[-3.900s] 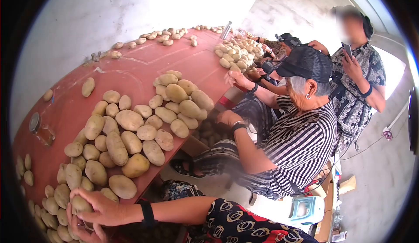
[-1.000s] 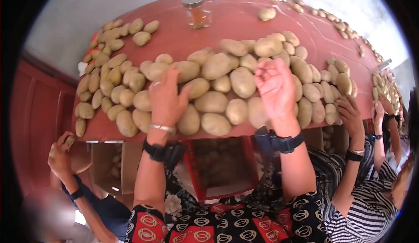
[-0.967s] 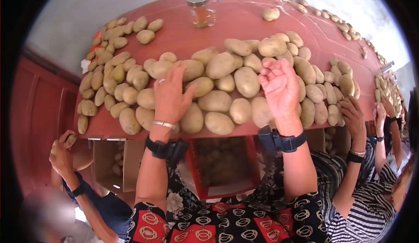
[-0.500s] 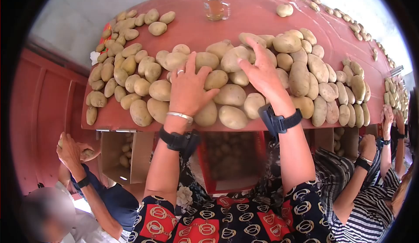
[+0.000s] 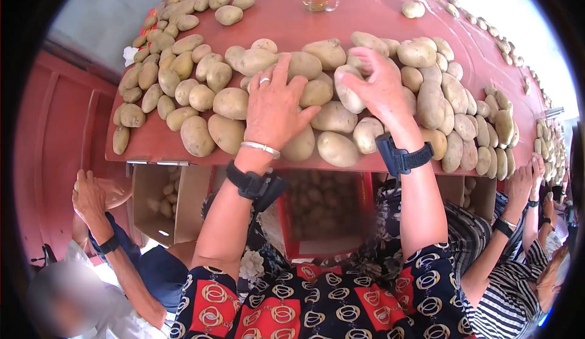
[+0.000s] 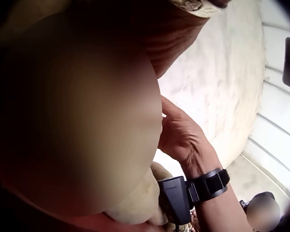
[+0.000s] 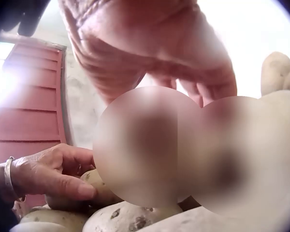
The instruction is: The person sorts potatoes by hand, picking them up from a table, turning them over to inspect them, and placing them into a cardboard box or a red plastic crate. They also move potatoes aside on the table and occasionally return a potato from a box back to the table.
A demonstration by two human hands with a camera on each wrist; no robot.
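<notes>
The left hand [image 5: 274, 110] rests, fingers spread, on potatoes [image 5: 336, 149] banded along the near edge of the bench [image 5: 378, 4]. Just beside it, the thumb of the right hand [image 5: 385, 88] lies on another potato [image 5: 347, 97], fingers well apart from it; whether they grip I cannot tell.

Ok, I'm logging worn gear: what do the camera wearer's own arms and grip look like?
Short dark sleeves with red patches and pale looped motifs; the arms below are bare. Each wrist has a black strap carrying a black boxy unit. The left wrist adds a silvery bangle, the left grip a ring.
</notes>
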